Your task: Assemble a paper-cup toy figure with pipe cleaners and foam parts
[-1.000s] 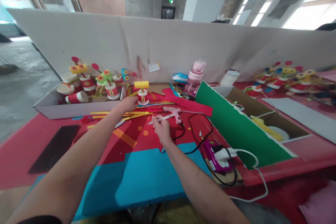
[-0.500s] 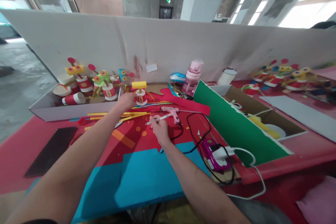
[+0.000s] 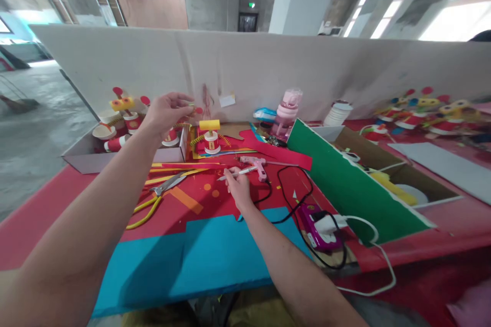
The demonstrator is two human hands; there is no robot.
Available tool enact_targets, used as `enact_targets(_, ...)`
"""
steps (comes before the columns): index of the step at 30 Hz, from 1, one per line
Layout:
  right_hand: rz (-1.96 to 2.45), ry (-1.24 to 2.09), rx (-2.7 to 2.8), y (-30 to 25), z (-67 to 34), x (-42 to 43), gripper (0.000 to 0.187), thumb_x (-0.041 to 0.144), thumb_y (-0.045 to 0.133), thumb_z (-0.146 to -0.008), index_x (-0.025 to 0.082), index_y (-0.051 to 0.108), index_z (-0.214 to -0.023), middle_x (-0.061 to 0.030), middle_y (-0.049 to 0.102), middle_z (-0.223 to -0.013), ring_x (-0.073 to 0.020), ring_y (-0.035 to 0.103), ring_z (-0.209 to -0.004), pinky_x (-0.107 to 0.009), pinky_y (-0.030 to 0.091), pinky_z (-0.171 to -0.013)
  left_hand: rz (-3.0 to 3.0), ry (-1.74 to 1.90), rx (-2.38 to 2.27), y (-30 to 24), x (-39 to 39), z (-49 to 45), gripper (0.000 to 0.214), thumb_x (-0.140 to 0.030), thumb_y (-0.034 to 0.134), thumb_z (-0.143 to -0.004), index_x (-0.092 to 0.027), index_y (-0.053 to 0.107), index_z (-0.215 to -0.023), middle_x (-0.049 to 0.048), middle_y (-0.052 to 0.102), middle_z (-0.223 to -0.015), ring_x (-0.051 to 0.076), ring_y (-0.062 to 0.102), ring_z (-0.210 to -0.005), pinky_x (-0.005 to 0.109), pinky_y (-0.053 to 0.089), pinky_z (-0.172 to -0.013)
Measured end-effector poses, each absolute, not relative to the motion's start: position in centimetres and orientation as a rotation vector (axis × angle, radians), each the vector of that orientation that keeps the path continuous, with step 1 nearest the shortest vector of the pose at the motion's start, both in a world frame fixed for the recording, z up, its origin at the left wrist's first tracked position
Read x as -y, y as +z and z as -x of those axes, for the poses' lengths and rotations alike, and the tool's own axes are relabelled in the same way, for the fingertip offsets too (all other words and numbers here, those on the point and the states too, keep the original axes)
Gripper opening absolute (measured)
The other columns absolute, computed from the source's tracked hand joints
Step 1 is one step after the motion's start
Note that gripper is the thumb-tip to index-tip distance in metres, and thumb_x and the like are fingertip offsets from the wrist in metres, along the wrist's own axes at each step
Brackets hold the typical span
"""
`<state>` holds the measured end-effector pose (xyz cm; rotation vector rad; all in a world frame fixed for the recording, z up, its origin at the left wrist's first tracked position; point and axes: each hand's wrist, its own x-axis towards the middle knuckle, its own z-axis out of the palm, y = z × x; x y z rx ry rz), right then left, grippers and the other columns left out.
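My left hand [image 3: 169,110] is raised over the grey box at the left, fingers bent together. A small greenish bit shows at its fingertips, too small to name. The hand hides part of the cup toys behind it. Right of it, on the table, stands a cup toy [image 3: 211,142] with a yellow roll for a head and coiled arms. My right hand [image 3: 240,186] is closed around a white pen [image 3: 248,169], whose tip points left above the red tabletop. A pink glue gun [image 3: 258,164] lies right behind this hand.
Yellow-handled scissors [image 3: 149,209], paper strips [image 3: 184,166] and blue sheets [image 3: 226,245] lie on the table. The toy box [image 3: 86,158] stands left, a green-sided box [image 3: 345,179] right. A purple power strip [image 3: 320,230] with cables lies front right. A pink bottle [image 3: 288,110] stands behind.
My left hand has left the yellow-headed toy and moved up and left, over the box. The scissors have come into fuller view. My right hand still holds the pen at nearly the same place.
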<state>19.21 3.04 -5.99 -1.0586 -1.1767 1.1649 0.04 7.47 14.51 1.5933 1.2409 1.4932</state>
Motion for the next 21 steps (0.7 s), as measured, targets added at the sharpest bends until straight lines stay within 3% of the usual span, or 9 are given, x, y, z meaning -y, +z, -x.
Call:
enact_targets(3, 1.02, 1.185, 1.165, -6.1, -19.1, -3.1, 0.032, 0.053, 0.06, -0.079, 0.022, 0.055, -0.077, 0.0071, 0.05, -0.051, -0.0082, 0.041, -0.04, -0.019, 0.029, -0.037, -1.518, 1.417, -1.115, 13.4, -7.0, -0.1, 0.031, -0.02, 0.077, -0.063, -0.013, 0.067, -0.091, 0.0025, 0.068, -0.074, 0.015, 0.068, -0.069, 0.028, 0.056, -0.068)
enact_targets(7, 0.977, 1.224, 1.148, -6.0, -19.2, -3.1, 0.038, 0.054, 0.055, -0.083, 0.02, 0.054, -0.067, 0.0061, 0.047, -0.049, -0.0073, 0.038, -0.039, -0.02, 0.027, -0.037, -1.355, 1.37, -0.959, 10.3, -6.7, 0.3, 0.029, -0.019, 0.078, -0.063, -0.013, 0.065, -0.088, 0.0016, 0.067, -0.077, 0.015, 0.069, -0.072, 0.028, 0.056, -0.072)
enact_targets(10, 0.911, 1.264, 1.075, -5.7, -19.3, -3.1, 0.041, 0.053, 0.051, -0.085, 0.019, 0.056, -0.063, 0.0035, 0.05, -0.052, -0.0087, 0.046, -0.046, -0.02, 0.034, -0.043, -1.24, 1.271, -0.955, 8.1, -6.3, 0.4, 0.032, -0.02, 0.079, -0.062, -0.015, 0.064, -0.09, -0.0012, 0.063, -0.071, 0.014, 0.067, -0.066, 0.03, 0.056, -0.07)
enact_targets(13, 0.753, 1.326, 0.992, -5.1, -19.2, -3.0, 0.035, 0.049, 0.059, -0.081, 0.018, 0.055, -0.065, 0.0011, 0.059, -0.065, -0.009, 0.053, -0.056, -0.02, 0.04, -0.05, -1.355, 1.077, -1.042, 6.2, -5.5, -0.5, 0.036, -0.025, 0.077, -0.066, -0.016, 0.062, -0.098, -0.002, 0.061, -0.071, 0.012, 0.063, -0.061, 0.027, 0.054, -0.064)
enact_targets(18, 0.603, 1.597, 0.895, -4.3, -18.9, -2.6, 0.035, 0.047, 0.073, -0.072, 0.02, 0.052, -0.081, 0.0079, 0.053, -0.059, -0.0026, 0.029, -0.036, -0.018, 0.022, -0.035, -1.805, 0.858, -1.171, 4.1, -4.3, -3.3, 0.038, -0.03, 0.069, -0.072, -0.017, 0.061, -0.108, 0.001, 0.062, -0.084, 0.01, 0.059, -0.059, 0.026, 0.05, -0.058)
enact_targets(21, 0.631, 1.651, 0.866, -4.2, -18.9, -2.5, 0.038, 0.046, 0.076, -0.069, 0.02, 0.052, -0.083, 0.0118, 0.042, -0.05, -0.0029, 0.028, -0.036, -0.017, 0.02, -0.035, -2.132, 0.738, -1.155, 3.4, -3.9, -4.4, 0.036, -0.025, 0.064, -0.074, -0.018, 0.063, -0.109, 0.0018, 0.065, -0.085, 0.012, 0.059, -0.065, 0.025, 0.048, -0.062)
